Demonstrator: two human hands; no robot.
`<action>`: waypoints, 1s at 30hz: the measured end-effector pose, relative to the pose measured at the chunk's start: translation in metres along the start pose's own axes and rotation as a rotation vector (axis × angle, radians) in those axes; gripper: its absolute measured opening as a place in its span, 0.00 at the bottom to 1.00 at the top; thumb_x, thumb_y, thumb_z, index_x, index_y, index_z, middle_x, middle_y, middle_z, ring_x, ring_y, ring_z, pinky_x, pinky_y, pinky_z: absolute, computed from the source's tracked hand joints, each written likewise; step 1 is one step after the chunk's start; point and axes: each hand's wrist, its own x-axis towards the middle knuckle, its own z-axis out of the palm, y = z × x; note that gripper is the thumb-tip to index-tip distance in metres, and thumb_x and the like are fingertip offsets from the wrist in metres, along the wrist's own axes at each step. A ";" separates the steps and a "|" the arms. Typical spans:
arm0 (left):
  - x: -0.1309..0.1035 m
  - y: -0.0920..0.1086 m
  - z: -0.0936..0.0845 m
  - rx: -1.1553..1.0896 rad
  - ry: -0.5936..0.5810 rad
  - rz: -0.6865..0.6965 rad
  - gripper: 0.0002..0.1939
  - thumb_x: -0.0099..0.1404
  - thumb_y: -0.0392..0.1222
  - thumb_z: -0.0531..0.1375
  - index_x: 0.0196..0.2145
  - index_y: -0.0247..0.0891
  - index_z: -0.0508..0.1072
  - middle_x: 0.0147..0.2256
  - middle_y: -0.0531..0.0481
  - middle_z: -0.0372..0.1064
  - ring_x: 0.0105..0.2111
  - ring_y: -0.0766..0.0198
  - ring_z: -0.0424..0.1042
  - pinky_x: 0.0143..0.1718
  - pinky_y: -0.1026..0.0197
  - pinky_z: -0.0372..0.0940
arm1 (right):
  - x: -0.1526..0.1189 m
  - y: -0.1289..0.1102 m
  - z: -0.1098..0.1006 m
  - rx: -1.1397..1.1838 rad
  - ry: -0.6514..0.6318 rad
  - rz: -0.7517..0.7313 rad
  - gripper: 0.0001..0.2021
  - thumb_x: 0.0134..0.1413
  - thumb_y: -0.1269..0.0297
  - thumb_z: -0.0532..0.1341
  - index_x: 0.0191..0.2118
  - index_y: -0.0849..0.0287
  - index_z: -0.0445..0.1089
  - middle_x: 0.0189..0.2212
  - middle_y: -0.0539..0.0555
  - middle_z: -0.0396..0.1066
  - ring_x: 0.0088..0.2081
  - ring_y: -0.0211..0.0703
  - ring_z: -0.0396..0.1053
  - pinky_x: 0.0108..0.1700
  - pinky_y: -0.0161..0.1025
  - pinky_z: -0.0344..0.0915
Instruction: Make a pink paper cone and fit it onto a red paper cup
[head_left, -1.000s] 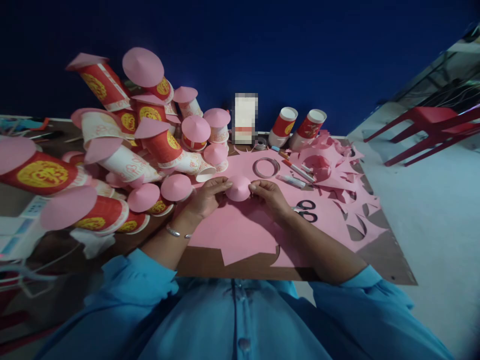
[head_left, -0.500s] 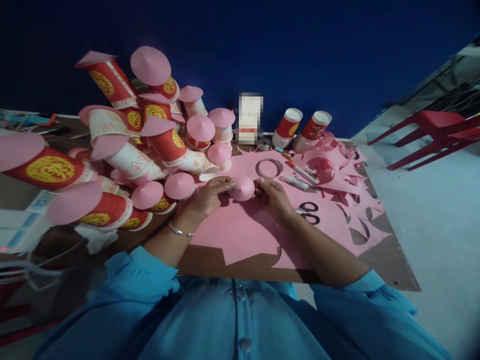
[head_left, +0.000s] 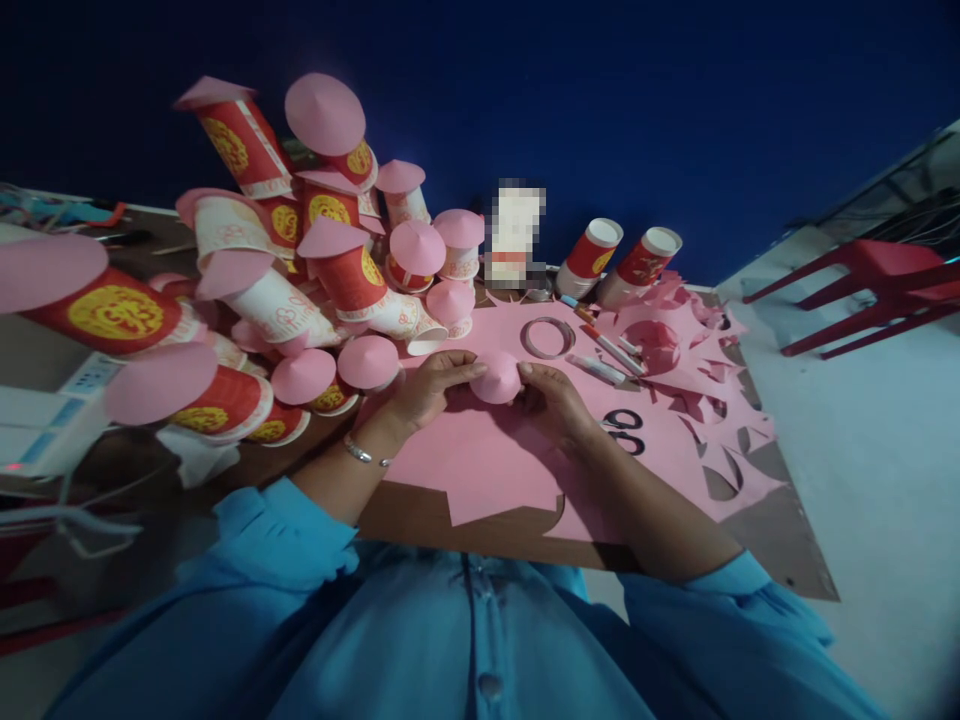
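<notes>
A small pink paper cone (head_left: 496, 378) is pinched between my two hands, its tip toward me. My left hand (head_left: 433, 388) grips its left edge with thumb and fingers; my right hand (head_left: 553, 398) grips the right edge. The fingers beneath the cone are partly hidden. Under my hands lie sheets of pink paper (head_left: 465, 460). Scissors with black handles (head_left: 624, 432) rest on the paper beside my right forearm. A roll of tape (head_left: 547, 338) lies just beyond the cone, with a clear tube (head_left: 595, 369) and an orange marker (head_left: 596, 335) to its right.
Paper cups with pink cone tops (head_left: 352, 265) are piled on the left of the table. Two stacks of cups (head_left: 590, 255) stand at the back, near cut pink scraps (head_left: 660, 330). A red stool (head_left: 885, 270) stands at right, a white device (head_left: 52, 430) at left.
The view has shifted slightly, so the things on the table appear a little farther right. Both hands still hold the cone, which looks slightly turned between the fingers.
</notes>
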 end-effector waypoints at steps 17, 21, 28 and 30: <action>-0.002 0.002 0.003 -0.014 -0.003 -0.034 0.21 0.52 0.52 0.76 0.35 0.34 0.79 0.30 0.50 0.75 0.33 0.61 0.76 0.37 0.59 0.70 | 0.005 0.004 -0.003 -0.002 -0.007 -0.014 0.19 0.53 0.45 0.72 0.26 0.56 0.74 0.21 0.51 0.71 0.24 0.41 0.62 0.27 0.39 0.56; -0.002 0.004 0.004 -0.022 0.013 -0.037 0.20 0.51 0.52 0.76 0.33 0.34 0.79 0.28 0.51 0.73 0.29 0.64 0.73 0.32 0.63 0.68 | 0.004 0.003 -0.001 0.011 -0.011 -0.021 0.20 0.52 0.44 0.72 0.26 0.56 0.73 0.21 0.51 0.71 0.25 0.41 0.63 0.28 0.40 0.58; -0.002 0.005 0.007 -0.035 0.026 -0.015 0.20 0.50 0.51 0.76 0.28 0.35 0.75 0.25 0.52 0.68 0.26 0.67 0.68 0.25 0.66 0.60 | 0.000 -0.001 -0.001 -0.052 -0.023 -0.013 0.17 0.49 0.50 0.75 0.25 0.56 0.75 0.21 0.51 0.70 0.24 0.39 0.59 0.27 0.39 0.54; -0.002 0.005 0.007 -0.043 0.038 -0.012 0.20 0.50 0.50 0.77 0.26 0.35 0.73 0.23 0.54 0.67 0.24 0.69 0.66 0.24 0.67 0.59 | 0.000 -0.001 -0.001 -0.047 -0.010 -0.022 0.18 0.50 0.48 0.74 0.24 0.56 0.74 0.20 0.51 0.70 0.24 0.40 0.59 0.27 0.39 0.55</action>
